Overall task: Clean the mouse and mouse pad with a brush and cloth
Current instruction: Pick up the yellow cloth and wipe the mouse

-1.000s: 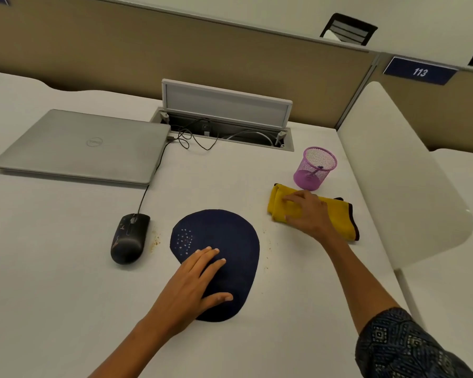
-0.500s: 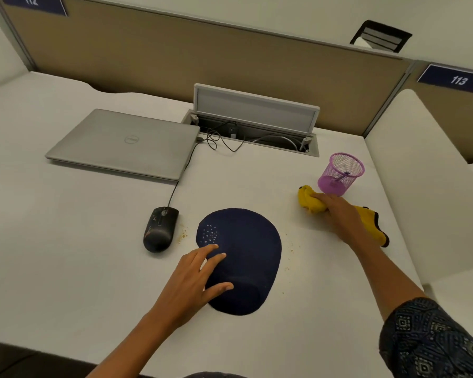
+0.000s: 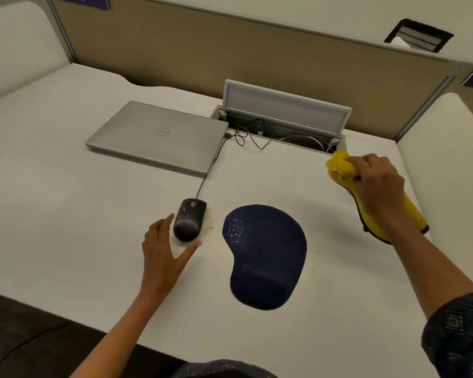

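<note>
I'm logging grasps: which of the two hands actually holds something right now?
The right hand, which grips the bunched yellow cloth. The left hand is spread open beside the mouse, holding nothing.

Person's arms as seen from the head camera. The left hand (image 3: 161, 252) and its forearm were bare to the frame edge. The right hand (image 3: 377, 184) was bare; its upper arm wore a dark blue sleeve (image 3: 459, 336) printed with a pale geometric pattern.

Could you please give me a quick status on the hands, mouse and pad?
Right hand grips yellow cloth. Left hand open beside mouse. Mouse pad untouched; crumbs around.
</note>
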### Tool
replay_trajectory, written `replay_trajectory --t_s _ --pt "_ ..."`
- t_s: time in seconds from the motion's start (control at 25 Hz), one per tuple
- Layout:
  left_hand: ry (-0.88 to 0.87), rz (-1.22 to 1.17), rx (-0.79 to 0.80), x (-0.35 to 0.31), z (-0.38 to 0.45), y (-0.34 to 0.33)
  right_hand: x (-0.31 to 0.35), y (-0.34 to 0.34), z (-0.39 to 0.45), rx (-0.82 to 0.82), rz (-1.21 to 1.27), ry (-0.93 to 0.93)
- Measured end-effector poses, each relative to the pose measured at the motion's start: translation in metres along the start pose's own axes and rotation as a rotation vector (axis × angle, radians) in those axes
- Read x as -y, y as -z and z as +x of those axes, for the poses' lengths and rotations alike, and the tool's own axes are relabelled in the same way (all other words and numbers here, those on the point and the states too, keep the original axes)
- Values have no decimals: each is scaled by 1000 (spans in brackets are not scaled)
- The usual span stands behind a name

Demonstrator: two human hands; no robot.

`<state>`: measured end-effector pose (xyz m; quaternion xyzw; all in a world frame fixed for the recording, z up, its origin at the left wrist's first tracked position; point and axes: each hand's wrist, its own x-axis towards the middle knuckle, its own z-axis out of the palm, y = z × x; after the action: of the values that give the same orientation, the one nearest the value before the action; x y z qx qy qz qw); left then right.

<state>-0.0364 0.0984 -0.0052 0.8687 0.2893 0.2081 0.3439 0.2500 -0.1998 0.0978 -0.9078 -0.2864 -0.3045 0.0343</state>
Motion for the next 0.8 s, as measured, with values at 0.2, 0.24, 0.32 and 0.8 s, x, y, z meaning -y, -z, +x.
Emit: replay_trajectory --t_s 0.2,0.24,0.32,0.8 --pt "197 -15 -11 5 10 -10 68 11 41 -89 -43 304" --pt "199 -14 -8 5 12 -12 83 13 49 -100 -47 355" --pt "177 -12 -13 4 16 -14 113 12 65 -81 -74 483" --pt "105 15 -113 19 21 -22 276 -52 56 439 17 920"
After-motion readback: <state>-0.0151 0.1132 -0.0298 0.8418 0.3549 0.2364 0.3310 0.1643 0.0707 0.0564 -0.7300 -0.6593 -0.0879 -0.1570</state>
